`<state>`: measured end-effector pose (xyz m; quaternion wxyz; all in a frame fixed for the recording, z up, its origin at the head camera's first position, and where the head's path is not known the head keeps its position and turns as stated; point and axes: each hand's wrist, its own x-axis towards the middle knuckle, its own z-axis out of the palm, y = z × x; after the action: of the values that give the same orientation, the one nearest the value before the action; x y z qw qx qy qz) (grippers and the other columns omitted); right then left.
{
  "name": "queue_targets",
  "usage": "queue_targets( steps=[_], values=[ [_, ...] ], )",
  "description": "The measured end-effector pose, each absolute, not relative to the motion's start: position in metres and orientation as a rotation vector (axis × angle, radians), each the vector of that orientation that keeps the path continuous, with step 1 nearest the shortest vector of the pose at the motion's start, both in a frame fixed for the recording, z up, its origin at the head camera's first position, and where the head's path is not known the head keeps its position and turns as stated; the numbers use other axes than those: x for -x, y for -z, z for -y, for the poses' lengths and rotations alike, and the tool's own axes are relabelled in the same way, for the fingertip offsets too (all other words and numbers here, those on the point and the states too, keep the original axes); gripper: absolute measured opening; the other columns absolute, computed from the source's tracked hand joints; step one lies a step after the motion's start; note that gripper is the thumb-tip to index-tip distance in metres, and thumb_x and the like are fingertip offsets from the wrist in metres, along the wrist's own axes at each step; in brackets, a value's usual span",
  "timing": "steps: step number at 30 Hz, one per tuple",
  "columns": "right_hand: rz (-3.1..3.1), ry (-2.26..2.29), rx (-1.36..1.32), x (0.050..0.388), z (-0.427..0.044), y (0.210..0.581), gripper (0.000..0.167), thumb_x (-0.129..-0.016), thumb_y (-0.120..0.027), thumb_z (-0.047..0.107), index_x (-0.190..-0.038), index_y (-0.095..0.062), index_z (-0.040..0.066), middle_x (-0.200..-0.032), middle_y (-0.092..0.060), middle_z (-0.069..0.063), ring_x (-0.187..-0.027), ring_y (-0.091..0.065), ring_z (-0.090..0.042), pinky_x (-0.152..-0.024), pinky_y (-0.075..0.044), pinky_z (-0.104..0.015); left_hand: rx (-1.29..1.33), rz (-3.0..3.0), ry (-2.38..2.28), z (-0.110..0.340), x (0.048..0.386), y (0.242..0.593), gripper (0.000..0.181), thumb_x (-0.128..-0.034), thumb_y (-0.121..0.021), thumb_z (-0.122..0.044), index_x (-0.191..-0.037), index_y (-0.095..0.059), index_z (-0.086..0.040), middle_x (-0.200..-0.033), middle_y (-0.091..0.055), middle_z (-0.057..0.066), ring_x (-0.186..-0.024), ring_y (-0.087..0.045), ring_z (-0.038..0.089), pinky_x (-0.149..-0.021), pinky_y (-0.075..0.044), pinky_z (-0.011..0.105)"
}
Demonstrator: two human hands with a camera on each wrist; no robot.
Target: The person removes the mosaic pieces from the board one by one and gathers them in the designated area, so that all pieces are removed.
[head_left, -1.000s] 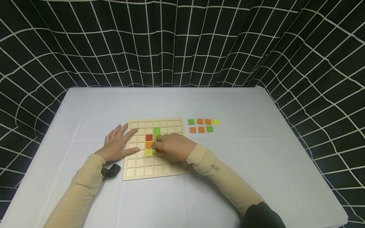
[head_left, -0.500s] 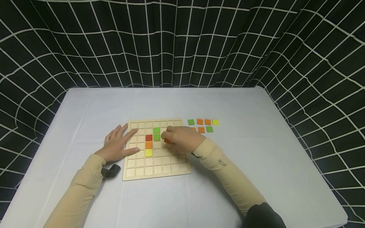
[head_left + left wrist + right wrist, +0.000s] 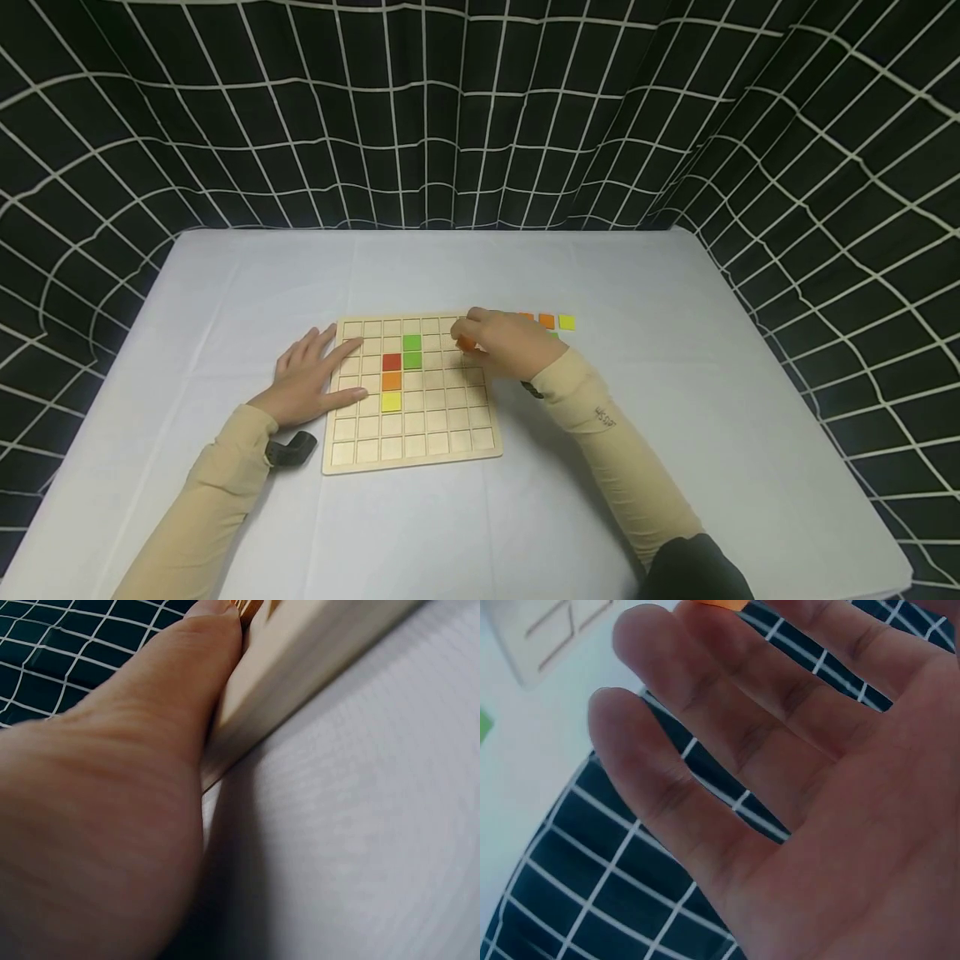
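Observation:
A wooden grid board (image 3: pixel 447 442) lies on the white table. My left hand (image 3: pixel 306 387) rests on its left edge with fingers spread; the left wrist view shows the thumb (image 3: pixel 180 675) against the board's side. Over the board's upper right corner, my right hand (image 3: pixel 513 343) pinches an orange square tile (image 3: pixel 467 342), whose edge also shows at the top of the right wrist view. In the grid sit a red tile (image 3: pixel 392 362), an orange tile (image 3: pixel 392 381) and a yellow tile (image 3: pixel 391 402) in one column. Two green tiles (image 3: pixel 412 342) stand in the column beside them.
Loose tiles lie right of the board: an orange tile (image 3: pixel 547 321) and a yellow tile (image 3: pixel 567 322) show, while others are partly or wholly hidden behind my right hand. A black curtain (image 3: pixel 480 117) with white grid lines surrounds the table (image 3: pixel 637 292).
My right hand has moved right and away from me, from the board's middle to its upper right corner, carrying the orange tile. The left hand has stayed put.

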<state>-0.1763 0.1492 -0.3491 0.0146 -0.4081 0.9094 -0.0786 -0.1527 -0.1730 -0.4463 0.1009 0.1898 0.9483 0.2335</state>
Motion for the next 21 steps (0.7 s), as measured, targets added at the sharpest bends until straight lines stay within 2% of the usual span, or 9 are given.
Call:
queue_targets(
  steps=[7, 16, 21],
  values=[
    [-2.879, 0.211, 1.150, 0.183, -0.165, 0.340, 0.010, -0.087, -0.068, 0.011, -0.092, -0.059, 0.014, -0.083, -0.055, -0.001, -0.059, -0.047, -0.013, -0.054, -0.043, -0.025, -0.551, -2.799, -0.687, 0.173, 0.153, 0.446, 0.082, -0.0867, -0.059, -0.059, -0.152, -0.024, -0.023, -0.159, -0.002, 0.021, -0.143, 0.002, 0.047, -0.108, -0.002, 0.068],
    [-2.862, 0.239, 0.938, 0.191, -0.181, 0.335, 0.017, -0.085, -0.073, 0.018, -0.094, -0.059, 0.016, -0.087, -0.056, 0.000, -0.069, -0.053, -0.015, -0.064, -0.048, -0.029, -0.551, -2.798, -0.696, 0.175, 0.155, 0.453, 0.083, -0.0861, -0.059, -0.060, -0.152, -0.023, -0.024, -0.159, -0.002, 0.020, -0.144, 0.003, 0.045, -0.109, 0.000, 0.067],
    [-2.852, 0.259, 0.834, 0.195, -0.186, 0.334, 0.021, -0.084, -0.075, 0.027, -0.093, -0.059, 0.017, -0.085, -0.055, 0.004, -0.069, -0.056, -0.012, -0.064, -0.048, -0.028, -0.554, -2.802, -0.699, 0.175, 0.155, 0.453, 0.083, -0.0863, -0.059, -0.059, -0.152, -0.023, -0.024, -0.159, -0.002, 0.020, -0.144, 0.003, 0.045, -0.109, 0.000, 0.067]
  ],
)
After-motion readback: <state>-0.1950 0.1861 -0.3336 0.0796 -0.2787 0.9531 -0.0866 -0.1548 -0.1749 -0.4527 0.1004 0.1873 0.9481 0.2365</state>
